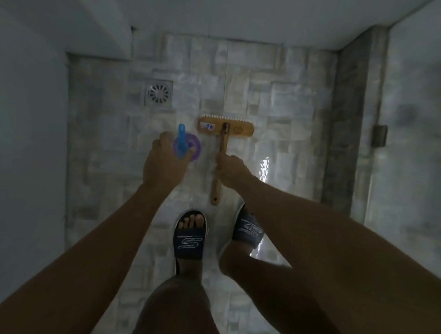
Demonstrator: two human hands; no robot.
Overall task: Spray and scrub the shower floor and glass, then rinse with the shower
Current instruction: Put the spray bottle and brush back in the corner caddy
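Left hand grips the spray bottle, nozzle pointing down at the floor near the drain. Right hand is closed round the brush handle; the brush head sits flat on the tiles ahead of the feet. There is a wet sheen on the tiles by the right foot and no foam is visible. Judged early: floor spraying and scrubbing are under way. The glass and the rinse look left to do.

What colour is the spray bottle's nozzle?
Blue, on a purple spray bottle that the left hand holds; seen in the head view.
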